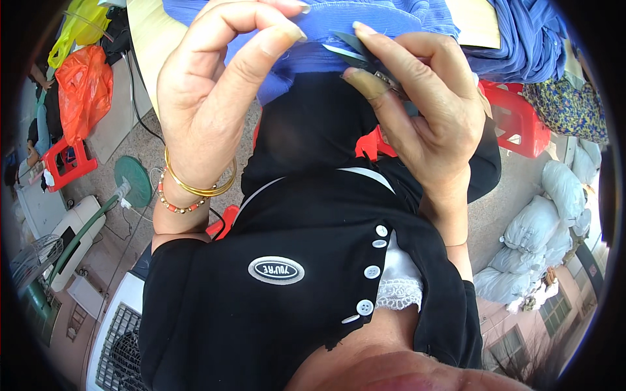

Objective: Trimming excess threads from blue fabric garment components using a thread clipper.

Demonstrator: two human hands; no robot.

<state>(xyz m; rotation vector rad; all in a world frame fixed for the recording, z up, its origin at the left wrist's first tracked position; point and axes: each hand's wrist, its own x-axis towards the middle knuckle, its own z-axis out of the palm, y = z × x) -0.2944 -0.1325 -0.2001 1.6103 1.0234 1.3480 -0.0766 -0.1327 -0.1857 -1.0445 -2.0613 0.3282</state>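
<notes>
In my right hand [433, 98] is a small pair of thread snips [373, 64], gripped between thumb and fingers. Their short blades point left toward a blue ribbed garment [352, 23] at the top of the view, with the tips slightly apart. The right thumb has a yellowish covering on its end. My left hand [208, 85] is raised over the garment's left part, thumb and forefinger tips brought together at its edge. Whatever lies between those fingertips is too small to make out. Loose threads show on the cloth near the blades.
A pale tabletop [145, 39] carries the garment. More blue garments [521, 45] are heaped at the right, beside a red plastic stool [518, 120]. White sacks [535, 225] are piled farther right. On the left are an orange plastic bag [83, 91], another red stool [68, 166] and a green round base [134, 181].
</notes>
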